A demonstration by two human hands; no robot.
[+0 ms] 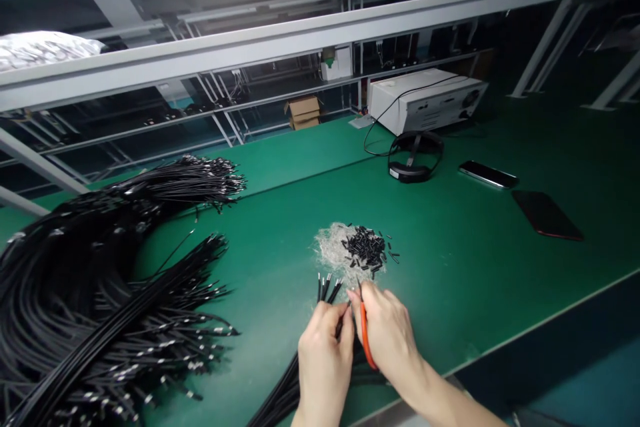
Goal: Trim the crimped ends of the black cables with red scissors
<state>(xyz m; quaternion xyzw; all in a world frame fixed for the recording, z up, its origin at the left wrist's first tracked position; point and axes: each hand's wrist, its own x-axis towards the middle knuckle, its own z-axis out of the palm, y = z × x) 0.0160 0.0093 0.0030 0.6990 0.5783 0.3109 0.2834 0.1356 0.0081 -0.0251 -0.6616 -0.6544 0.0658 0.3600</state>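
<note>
My left hand point(327, 353) is closed on several black cables point(327, 288), whose pale stripped ends stick up past the fingers. The rest of that bundle trails down behind the hand towards the table's front edge. In my right hand point(385, 323), also closed, are what look like orange-handled cutters point(366, 337), with a dark pointed tip near the cable ends. Both hands' fingertips almost meet around one cable end, and the exact contact is hidden. Just beyond them lies a heap of short black sleeve pieces point(366, 247) beside a tangle of fine pale strands point(333, 247).
A large pile of black cables point(100, 307) covers the left of the green table point(280, 227). At the back right are a white box-shaped machine point(425, 100), a black headset point(415, 157), a phone point(487, 174) and a dark flat device point(547, 215). A rail crosses above.
</note>
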